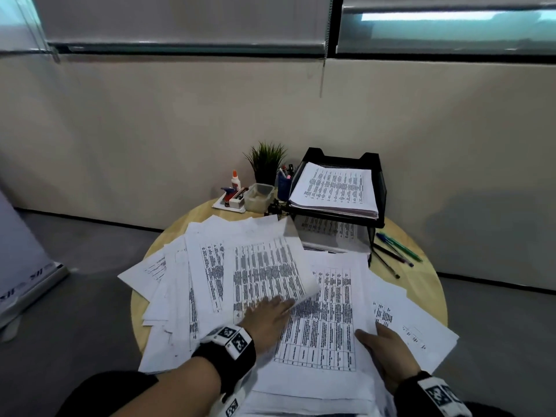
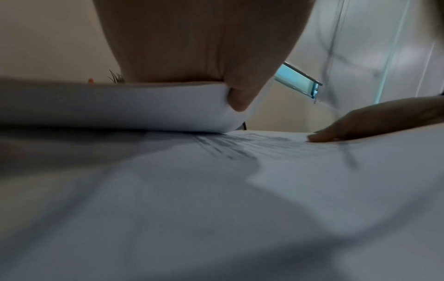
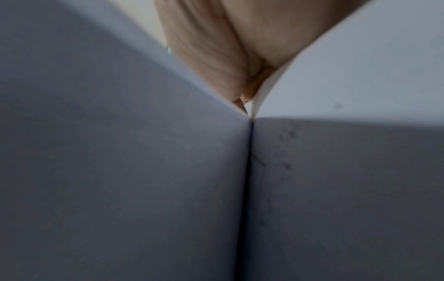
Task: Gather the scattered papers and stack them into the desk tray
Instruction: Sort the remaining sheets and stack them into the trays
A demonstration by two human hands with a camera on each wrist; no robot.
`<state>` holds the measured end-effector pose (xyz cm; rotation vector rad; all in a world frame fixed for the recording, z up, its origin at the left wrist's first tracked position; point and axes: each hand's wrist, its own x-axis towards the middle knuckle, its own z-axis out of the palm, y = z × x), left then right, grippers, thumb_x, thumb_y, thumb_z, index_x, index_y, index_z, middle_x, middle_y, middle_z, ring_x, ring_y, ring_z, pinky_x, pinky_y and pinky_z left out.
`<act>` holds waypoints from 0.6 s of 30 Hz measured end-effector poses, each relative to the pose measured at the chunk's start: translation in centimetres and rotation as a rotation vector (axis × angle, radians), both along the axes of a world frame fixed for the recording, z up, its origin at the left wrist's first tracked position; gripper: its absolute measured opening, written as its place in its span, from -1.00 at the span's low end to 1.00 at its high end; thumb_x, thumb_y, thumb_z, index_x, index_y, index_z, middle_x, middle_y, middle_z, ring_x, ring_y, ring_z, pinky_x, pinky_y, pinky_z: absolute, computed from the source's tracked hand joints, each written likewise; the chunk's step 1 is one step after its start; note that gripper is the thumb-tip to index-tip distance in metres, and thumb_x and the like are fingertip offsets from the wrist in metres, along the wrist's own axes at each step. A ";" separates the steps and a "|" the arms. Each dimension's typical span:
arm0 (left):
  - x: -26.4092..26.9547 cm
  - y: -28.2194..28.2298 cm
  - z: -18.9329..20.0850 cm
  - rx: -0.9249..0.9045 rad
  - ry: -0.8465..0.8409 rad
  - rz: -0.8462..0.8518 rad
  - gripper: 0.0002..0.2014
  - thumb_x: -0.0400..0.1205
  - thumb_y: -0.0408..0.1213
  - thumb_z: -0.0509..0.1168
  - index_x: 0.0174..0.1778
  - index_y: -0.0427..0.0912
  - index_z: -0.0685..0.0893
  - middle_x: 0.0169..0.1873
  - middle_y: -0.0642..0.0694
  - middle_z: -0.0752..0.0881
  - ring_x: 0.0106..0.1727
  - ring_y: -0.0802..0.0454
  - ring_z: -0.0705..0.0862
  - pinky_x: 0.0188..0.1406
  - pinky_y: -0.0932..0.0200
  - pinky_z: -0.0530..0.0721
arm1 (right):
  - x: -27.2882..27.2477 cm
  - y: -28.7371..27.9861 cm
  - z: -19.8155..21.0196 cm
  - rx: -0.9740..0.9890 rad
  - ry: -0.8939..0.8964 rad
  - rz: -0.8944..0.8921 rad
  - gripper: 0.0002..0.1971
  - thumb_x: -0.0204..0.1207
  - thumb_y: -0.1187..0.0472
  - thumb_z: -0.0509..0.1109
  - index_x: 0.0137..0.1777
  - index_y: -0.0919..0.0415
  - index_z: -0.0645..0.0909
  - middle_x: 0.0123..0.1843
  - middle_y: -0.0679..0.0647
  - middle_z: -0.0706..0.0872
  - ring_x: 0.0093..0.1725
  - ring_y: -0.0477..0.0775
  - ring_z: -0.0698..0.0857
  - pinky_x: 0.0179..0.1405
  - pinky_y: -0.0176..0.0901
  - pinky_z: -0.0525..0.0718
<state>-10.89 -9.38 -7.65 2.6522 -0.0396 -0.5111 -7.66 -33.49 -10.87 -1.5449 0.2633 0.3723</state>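
Printed papers lie scattered over a round wooden table. At the back right stands a black two-tier desk tray with a paper stack on its top tier and more sheets below. My left hand pinches the lower right corner of a printed sheet, which curls up; the left wrist view shows the thumb tucked under that curled edge. My right hand lies flat on the papers at the right, its fingertips slid in between sheets.
Behind the papers stand a small plant, a glue bottle, a blue pen cup, a clear plastic box and a stapler. Several pens lie right of the tray. A wall is close behind.
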 end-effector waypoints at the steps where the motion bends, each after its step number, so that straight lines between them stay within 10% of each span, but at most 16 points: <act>1: -0.6 -0.5 -0.2 0.013 0.022 -0.025 -0.53 0.78 -0.05 -0.20 0.65 0.11 0.01 0.67 -0.07 -0.06 0.68 -0.15 -0.13 0.61 -0.34 -0.15 | -0.1 0.1 -0.3 -0.009 0.014 0.005 -0.81 0.58 0.47 0.28 0.13 0.43 0.65 0.01 0.34 0.80 0.02 0.37 0.77 0.23 0.34 0.62; 10: -5.1 -4.4 -0.5 0.015 0.075 -0.211 -0.52 0.76 0.01 -0.18 0.64 0.18 -0.01 0.67 -0.05 -0.12 0.67 -0.13 -0.21 0.59 -0.31 -0.29 | -1.1 0.5 0.6 0.030 0.108 -0.002 -0.49 0.63 0.01 0.30 0.47 0.30 0.47 0.45 0.11 0.53 0.53 0.12 0.44 0.57 0.03 0.28; 18: -6.0 -5.2 0.3 0.012 0.093 -0.339 -0.47 0.73 0.13 -0.12 0.60 0.02 0.25 0.65 -0.10 0.14 0.65 -0.08 0.07 0.60 -0.27 -0.06 | -1.1 -0.2 -0.9 -0.132 0.114 0.159 -0.50 0.04 0.43 0.43 0.07 0.56 0.64 0.01 0.55 0.73 0.00 0.54 0.73 0.17 0.48 0.59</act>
